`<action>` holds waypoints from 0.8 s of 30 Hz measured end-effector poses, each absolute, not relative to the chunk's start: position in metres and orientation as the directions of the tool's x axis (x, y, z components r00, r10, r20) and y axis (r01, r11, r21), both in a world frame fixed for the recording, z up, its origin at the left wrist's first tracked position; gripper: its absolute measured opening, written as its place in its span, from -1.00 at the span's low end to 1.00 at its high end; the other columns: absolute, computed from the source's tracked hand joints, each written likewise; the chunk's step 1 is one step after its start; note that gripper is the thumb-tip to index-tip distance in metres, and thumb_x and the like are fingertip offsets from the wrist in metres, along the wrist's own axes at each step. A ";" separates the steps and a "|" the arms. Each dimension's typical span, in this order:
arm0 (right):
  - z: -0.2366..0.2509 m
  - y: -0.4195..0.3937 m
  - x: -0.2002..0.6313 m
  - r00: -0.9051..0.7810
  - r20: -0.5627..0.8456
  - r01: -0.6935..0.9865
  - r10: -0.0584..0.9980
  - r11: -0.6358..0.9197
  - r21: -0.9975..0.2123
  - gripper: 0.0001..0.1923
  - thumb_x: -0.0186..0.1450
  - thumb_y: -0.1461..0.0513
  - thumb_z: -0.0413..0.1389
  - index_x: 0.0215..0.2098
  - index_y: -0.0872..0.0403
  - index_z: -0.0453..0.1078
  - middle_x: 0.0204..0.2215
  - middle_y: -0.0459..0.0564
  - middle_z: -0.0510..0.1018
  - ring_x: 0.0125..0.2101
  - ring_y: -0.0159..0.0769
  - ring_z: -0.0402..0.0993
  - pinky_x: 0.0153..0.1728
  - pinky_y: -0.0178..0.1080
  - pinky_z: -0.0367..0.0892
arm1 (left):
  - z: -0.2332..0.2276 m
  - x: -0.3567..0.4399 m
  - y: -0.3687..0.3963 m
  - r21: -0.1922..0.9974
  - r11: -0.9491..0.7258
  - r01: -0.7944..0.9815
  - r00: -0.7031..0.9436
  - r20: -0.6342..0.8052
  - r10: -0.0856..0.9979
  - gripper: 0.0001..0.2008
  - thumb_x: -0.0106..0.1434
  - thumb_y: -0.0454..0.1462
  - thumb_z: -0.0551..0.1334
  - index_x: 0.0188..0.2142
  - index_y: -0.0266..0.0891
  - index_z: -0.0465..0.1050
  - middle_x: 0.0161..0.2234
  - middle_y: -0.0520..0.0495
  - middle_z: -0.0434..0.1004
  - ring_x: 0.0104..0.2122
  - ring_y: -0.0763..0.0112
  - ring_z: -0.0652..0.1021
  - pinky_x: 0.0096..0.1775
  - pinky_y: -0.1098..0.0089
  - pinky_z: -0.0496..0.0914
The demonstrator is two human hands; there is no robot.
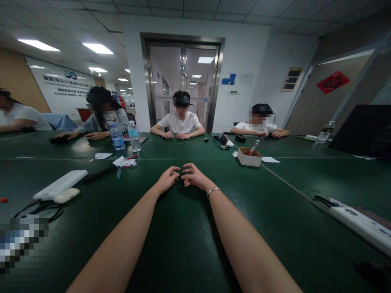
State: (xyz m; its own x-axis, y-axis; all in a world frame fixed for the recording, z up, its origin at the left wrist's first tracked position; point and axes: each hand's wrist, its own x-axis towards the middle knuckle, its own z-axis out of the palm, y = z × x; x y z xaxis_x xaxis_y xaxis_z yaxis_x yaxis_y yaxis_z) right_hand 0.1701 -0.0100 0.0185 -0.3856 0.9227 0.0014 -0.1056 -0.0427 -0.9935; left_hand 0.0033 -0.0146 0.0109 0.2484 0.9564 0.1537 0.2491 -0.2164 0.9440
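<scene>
Both forearms reach forward over the dark green table. My left hand is at the table's middle with its fingers loosely curved and apart, and I see nothing held in it. Facing it across a narrow gap is my right hand, its fingers spread and bent, also with no visible object in it. A silver bracelet circles my right wrist. Left of my hands, paper scraps lie beside a dark, long object.
Two water bottles stand far left of centre. A small cardboard box holds a red-and-clear item. White power strips lie on the left and right. Several people wearing head gear sit across the table, one person directly opposite.
</scene>
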 end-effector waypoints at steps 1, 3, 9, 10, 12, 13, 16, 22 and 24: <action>0.019 -0.010 0.170 -0.379 -0.021 -0.097 0.925 -0.063 -0.993 -0.59 0.13 0.33 0.18 -0.14 0.03 0.10 -0.44 -0.15 0.38 -0.66 -0.47 0.42 -0.63 -0.34 0.46 | 0.011 0.003 -0.014 0.943 -0.217 0.251 0.249 0.153 0.956 -0.72 0.17 -0.30 0.06 -0.10 -0.27 0.27 -0.51 0.08 0.25 -0.65 0.63 0.26 -0.63 0.58 0.14; 0.020 -0.011 0.170 -0.374 -0.077 -0.060 0.924 -0.107 -0.992 -0.73 0.22 0.25 0.09 -0.17 0.08 0.12 -0.52 -0.15 0.36 -0.70 -0.46 0.40 -0.68 -0.37 0.42 | 0.010 0.003 -0.014 0.945 -0.214 0.247 0.251 0.151 0.956 -0.71 0.17 -0.30 0.06 -0.09 -0.27 0.26 -0.51 0.08 0.25 -0.65 0.63 0.26 -0.63 0.58 0.13; 0.019 -0.010 0.170 -0.418 -0.024 -0.084 0.908 -0.065 -0.994 -0.59 0.12 0.33 0.18 -0.14 0.03 0.10 -0.45 -0.18 0.35 -0.68 -0.50 0.41 -0.63 -0.38 0.45 | 0.007 0.002 -0.012 0.951 -0.220 0.219 0.254 0.162 0.953 -0.71 0.17 -0.27 0.08 -0.10 -0.26 0.27 -0.51 0.09 0.25 -0.65 0.64 0.26 -0.63 0.59 0.14; 0.019 -0.010 0.171 -0.412 -0.043 -0.070 0.910 -0.079 -0.994 -0.64 0.15 0.29 0.16 -0.15 0.04 0.11 -0.47 -0.18 0.35 -0.68 -0.49 0.41 -0.64 -0.38 0.44 | 0.007 0.002 -0.012 0.951 -0.219 0.217 0.253 0.162 0.954 -0.71 0.17 -0.27 0.08 -0.10 -0.26 0.27 -0.51 0.09 0.24 -0.64 0.64 0.26 -0.63 0.59 0.14; 0.018 -0.009 0.171 -0.405 -0.071 -0.040 0.911 -0.096 -0.995 -0.73 0.21 0.24 0.11 -0.18 0.07 0.13 -0.53 -0.17 0.35 -0.71 -0.49 0.38 -0.70 -0.40 0.40 | 0.007 0.002 -0.011 0.952 -0.216 0.218 0.254 0.158 0.954 -0.71 0.17 -0.27 0.08 -0.10 -0.26 0.27 -0.50 0.09 0.24 -0.64 0.64 0.26 -0.63 0.59 0.14; 0.018 -0.010 0.171 -0.407 -0.065 -0.041 0.911 -0.089 -0.995 -0.74 0.20 0.26 0.11 -0.19 0.07 0.14 -0.53 -0.17 0.34 -0.71 -0.49 0.38 -0.71 -0.42 0.39 | 0.007 0.002 -0.012 0.952 -0.213 0.221 0.252 0.155 0.955 -0.71 0.17 -0.28 0.07 -0.09 -0.26 0.27 -0.50 0.09 0.24 -0.65 0.64 0.26 -0.63 0.59 0.13; 0.019 -0.011 0.172 -0.413 -0.008 -0.101 0.911 -0.055 -0.993 -0.58 0.09 0.40 0.18 -0.16 0.03 0.13 -0.45 -0.19 0.35 -0.68 -0.51 0.41 -0.65 -0.39 0.43 | 0.009 0.003 -0.013 0.951 -0.200 0.236 0.247 0.140 0.959 -0.71 0.17 -0.30 0.06 -0.09 -0.26 0.26 -0.50 0.08 0.26 -0.65 0.63 0.26 -0.63 0.57 0.13; 0.019 -0.010 0.172 -0.408 -0.071 -0.071 0.910 -0.109 -0.991 -0.78 0.23 0.27 0.08 -0.18 0.09 0.15 -0.53 -0.15 0.35 -0.71 -0.48 0.38 -0.70 -0.41 0.39 | 0.010 0.002 -0.014 0.949 -0.209 0.234 0.248 0.150 0.957 -0.71 0.18 -0.31 0.05 -0.09 -0.26 0.27 -0.48 0.07 0.26 -0.64 0.62 0.27 -0.62 0.56 0.15; 0.019 -0.010 0.172 -0.420 -0.039 -0.090 0.907 -0.085 -0.992 -0.71 0.16 0.33 0.14 -0.19 0.08 0.16 -0.49 -0.15 0.36 -0.69 -0.50 0.39 -0.68 -0.42 0.40 | 0.009 0.002 -0.013 0.946 -0.214 0.243 0.251 0.152 0.956 -0.71 0.18 -0.30 0.05 -0.08 -0.26 0.27 -0.47 0.07 0.27 -0.63 0.62 0.28 -0.62 0.56 0.15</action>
